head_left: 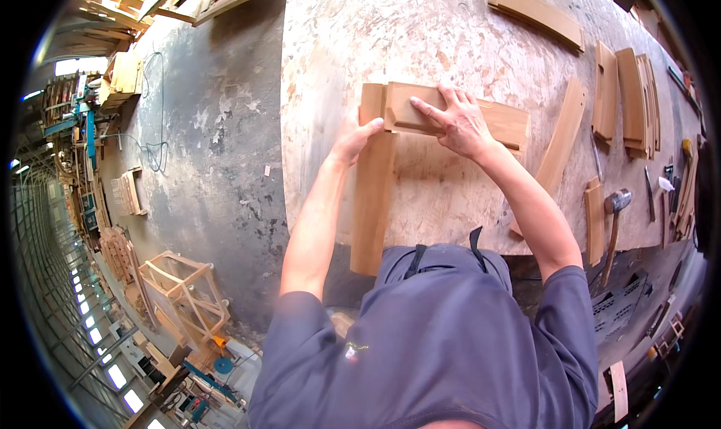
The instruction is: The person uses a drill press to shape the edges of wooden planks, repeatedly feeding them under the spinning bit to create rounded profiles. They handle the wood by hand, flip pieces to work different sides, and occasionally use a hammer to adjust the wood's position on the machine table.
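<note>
A long, smooth wooden board [370,203] lies lengthwise toward me, its near end jutting past the table edge by my waist. My left hand [353,137] is closed around its left side near the far end, thumb on top at the joint; the other fingers are partly hidden. Crosswise against that board, forming a corner, lies a wooden panel [505,125] with a raised, bevelled face. Across the panel rests my right hand [460,121], thumb stretched left along the face and fingers over the far edge, holding it.
The worn plywood table [451,196] bears a loose plank [562,136] to the right and another piece [535,16] at the far right. Several boards [631,102], a mallet [617,200] and hand tools lie along the right side. A wooden frame [184,286] stands on the floor [218,128] at left.
</note>
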### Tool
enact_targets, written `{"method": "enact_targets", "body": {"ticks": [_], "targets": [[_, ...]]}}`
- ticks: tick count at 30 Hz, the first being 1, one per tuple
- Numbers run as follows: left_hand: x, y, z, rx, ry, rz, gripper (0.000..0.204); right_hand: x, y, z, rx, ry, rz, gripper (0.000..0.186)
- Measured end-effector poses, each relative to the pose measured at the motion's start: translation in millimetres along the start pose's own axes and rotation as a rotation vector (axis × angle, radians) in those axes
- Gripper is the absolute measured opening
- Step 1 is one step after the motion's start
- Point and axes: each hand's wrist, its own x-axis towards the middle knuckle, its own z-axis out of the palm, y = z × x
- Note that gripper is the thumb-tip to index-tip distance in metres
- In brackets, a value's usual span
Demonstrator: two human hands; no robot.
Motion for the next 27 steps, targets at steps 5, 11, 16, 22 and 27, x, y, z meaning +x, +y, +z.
{"method": "enact_targets", "body": {"ticks": [5,11,16,22,27], "targets": [[37,-6,-24,0.214,0.227,0.192,0.055,31,51,-2,-0.045,-0.088,0.082,0.095],[24,-21,-40,0.961,0.614,0.355,0.062,31,82,5,-0.033,-0.116,0.162,0.092],[-74,-50,-28,0.967,0.69,0.206,0.065,-28,42,2,0.084,0.183,0.14,0.059],[-243,-142,-6,0.787,0.966,0.019,0.047,-140,-51,13,0.515,0.026,0.08,0.025],[-400,-246,0,0.398,1.17,-0.206,0.024,-184,-132,31,0.764,-0.127,-0.148,0.018]]}}
